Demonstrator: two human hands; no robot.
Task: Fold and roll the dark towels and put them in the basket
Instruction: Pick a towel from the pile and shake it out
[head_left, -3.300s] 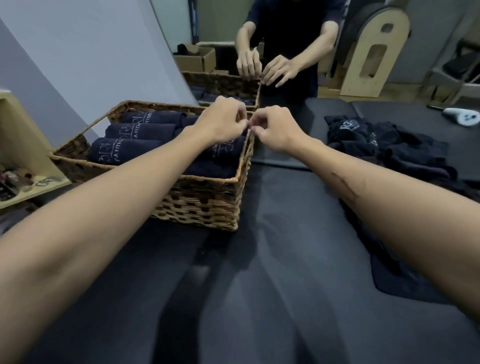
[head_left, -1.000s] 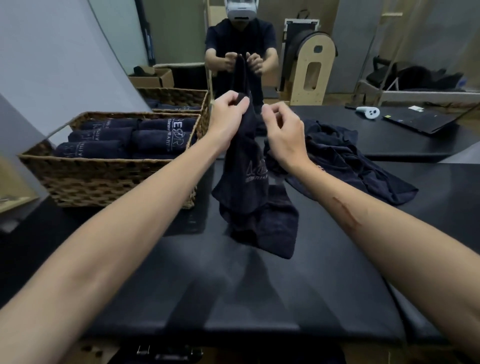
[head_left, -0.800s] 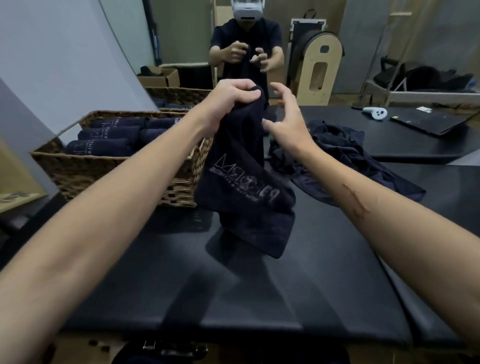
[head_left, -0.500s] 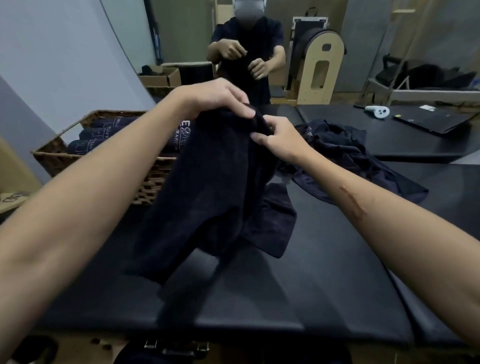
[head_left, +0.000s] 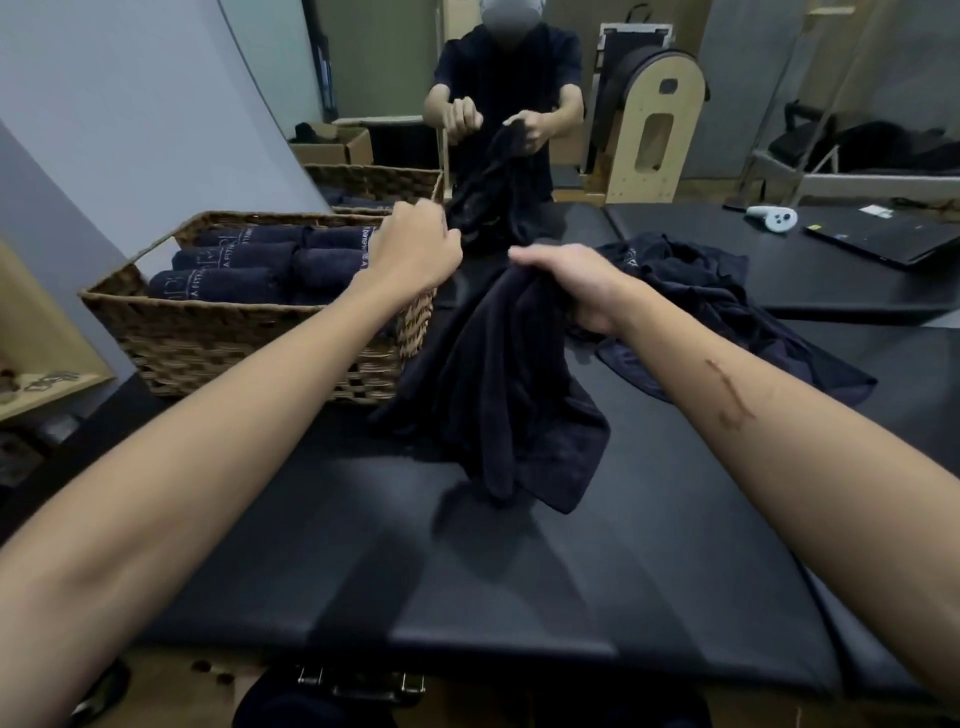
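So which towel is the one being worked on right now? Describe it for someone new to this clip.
Start at the wicker basket on the black padded table. Just right of its near corner, one dark towel hangs from the right hand, its lower end crumpled on the table. Unlike the rolled towels in the basket and the loose pile farther right, it is lifted.

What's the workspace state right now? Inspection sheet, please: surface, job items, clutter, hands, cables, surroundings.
Surface: black padded table, bare near the front edge.
Job's things: wicker basket at left with rolled towels inside; held towel hangs bunched, its low end on the table; loose towel pile at right.
Clutter: white controller and laptop at far right.
Grippers: right hand grips the held towel's top; left hand curled, grip unclear.
Cables: nothing seen.
Surroundings: mirror ahead reflecting the person; wooden shelf at left.
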